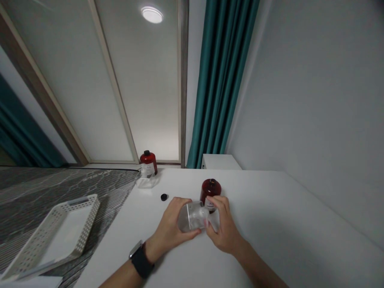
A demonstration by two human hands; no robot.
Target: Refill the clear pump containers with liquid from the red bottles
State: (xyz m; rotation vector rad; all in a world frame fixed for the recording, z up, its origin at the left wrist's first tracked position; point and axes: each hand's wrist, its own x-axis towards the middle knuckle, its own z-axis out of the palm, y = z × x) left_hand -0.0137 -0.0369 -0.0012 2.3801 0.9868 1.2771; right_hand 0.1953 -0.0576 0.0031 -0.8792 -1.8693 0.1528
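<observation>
Both hands, left (174, 224) and right (223, 228), close their fingers around 1 clear, crinkly plastic bag (195, 217) above the smooth white worktop (270, 208), just before a round dark-red bottle (210, 189).

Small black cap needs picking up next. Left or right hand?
Left, probably. The black cap lies on the white table just beyond the left hand; the right hand sits farther away. Both hands hold the clear bottle.
</observation>
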